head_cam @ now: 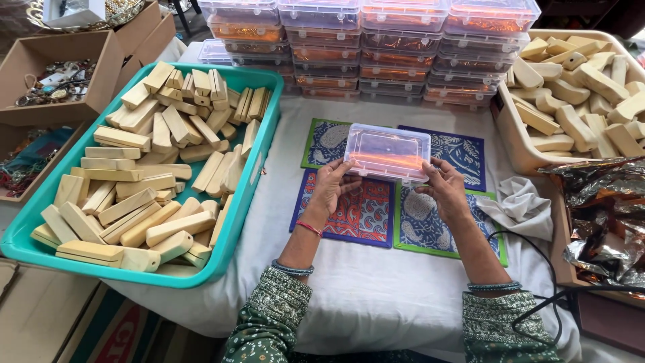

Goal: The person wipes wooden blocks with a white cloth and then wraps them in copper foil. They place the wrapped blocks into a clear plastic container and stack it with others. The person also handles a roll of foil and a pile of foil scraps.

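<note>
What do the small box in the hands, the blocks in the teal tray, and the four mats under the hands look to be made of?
The box, held by the left hand and right hand, looks like clear glossy plastic: see-through, with glare. The blocks in the teal tray look like pale unfinished wood, matte and cream, though soap-like material is possible. The mats look like printed fabric, flat with patterned dye.

Foil wrap (605,222) — cut off at right edge.

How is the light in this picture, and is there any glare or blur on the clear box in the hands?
Head view: soft, even daylight with faint shadows; the clear plastic box, held by the left hand and right hand, shows pale glare on its lid and an orange tint; crinkled foil at right glints; edges bend slightly from the wide lens; focus is sharp.
</note>
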